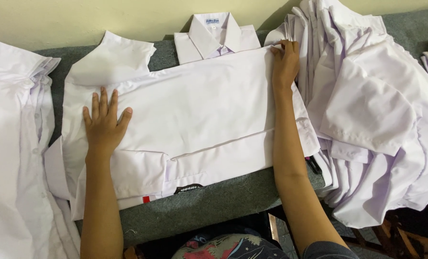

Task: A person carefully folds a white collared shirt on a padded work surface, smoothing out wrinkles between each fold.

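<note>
A white shirt (pixel 195 120) is spread face down across the grey padded table (pixel 214 201), and everything else is placed here in relation to it. Its collar end lies toward the wall, and one short sleeve (pixel 111 60) is turned out above its left part. A narrow panel along the near edge has been folded over, leaving a long crease across the cloth; a small red patch and a dark badge show at that edge.

The left hand (pixel 104 125) is laid flat on the left part of the shirt, palm down, fingers spread and straight. Nothing is gripped by it; it appears to be pressed there so that the cloth is kept smooth and pinned in place. The right hand (pixel 285 62) is set at the shirt's far right corner, fingers curled over the edge, and the fabric seems to be pinched lightly there, probably so that the side is held taut and square; how firm the hold is cannot be told.

Just beyond the shirt, against the wall, a folded shirt (pixel 216 36) is lying collar up. To the right of the shirt a loose heap of white shirts (pixel 367 105) is piled, partly hanging off the table. To its left another stack of white shirts (pixel 17 144) is laid out flat, one button strip visible.
</note>
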